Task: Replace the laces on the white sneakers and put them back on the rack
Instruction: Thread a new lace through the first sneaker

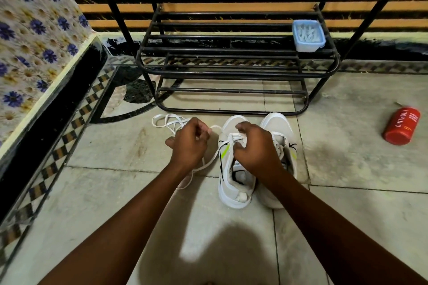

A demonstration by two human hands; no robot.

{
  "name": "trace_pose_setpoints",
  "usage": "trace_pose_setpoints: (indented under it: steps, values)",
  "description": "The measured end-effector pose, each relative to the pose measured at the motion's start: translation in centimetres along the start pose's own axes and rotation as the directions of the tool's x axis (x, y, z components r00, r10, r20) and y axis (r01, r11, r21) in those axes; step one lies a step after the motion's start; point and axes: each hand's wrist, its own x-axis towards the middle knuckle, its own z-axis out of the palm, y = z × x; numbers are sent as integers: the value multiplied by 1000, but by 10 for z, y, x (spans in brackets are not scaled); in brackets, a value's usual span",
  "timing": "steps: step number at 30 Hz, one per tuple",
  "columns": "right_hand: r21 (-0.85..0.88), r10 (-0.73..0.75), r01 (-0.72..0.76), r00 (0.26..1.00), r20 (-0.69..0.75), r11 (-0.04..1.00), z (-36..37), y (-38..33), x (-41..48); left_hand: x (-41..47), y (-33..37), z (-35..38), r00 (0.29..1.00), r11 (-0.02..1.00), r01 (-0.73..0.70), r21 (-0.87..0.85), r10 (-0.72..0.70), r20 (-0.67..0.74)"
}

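Two white sneakers stand side by side on the tiled floor, toes toward the rack: the left sneaker [234, 183] and the right sneaker [281, 129]. A white lace [169, 121] runs from the left sneaker's eyelets out to the left and lies in loose loops on the floor. My left hand [190, 143] pinches this lace just left of the shoe. My right hand [254, 148] sits over the left sneaker's tongue with its fingers curled on the lace at the eyelets. The black metal shoe rack [231, 74] stands just beyond the sneakers.
A pale blue plastic box [308, 36] with white pieces inside sits on the rack's lower shelf at the right. A red can [401, 128] lies on the floor at the far right. A floral-covered ledge [34, 41] borders the left side.
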Motion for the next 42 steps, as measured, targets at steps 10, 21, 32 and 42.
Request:
trace_pose_setpoints:
  steps: [10, 21, 32, 42]
  values:
    - [313, -156, 92, 970, 188, 945, -5, -41, 39, -10, 57, -40, 981, 943, -178, -280, 147, -131]
    - [312, 56, 30, 963, -263, 950, -28, -15, 56, 0, 4, -69, 975, 979, -27, -200, -19, -221]
    - [191, 301, -246, 880, -368, 950, -30, 23, 62, -10, -52, -80, 967, 954, 225, 197, -195, -163]
    - [371, 176, -141, 982, -63, 918, -20, 20, 54, -18, -35, -58, 936, 941, 337, -31, -338, -97]
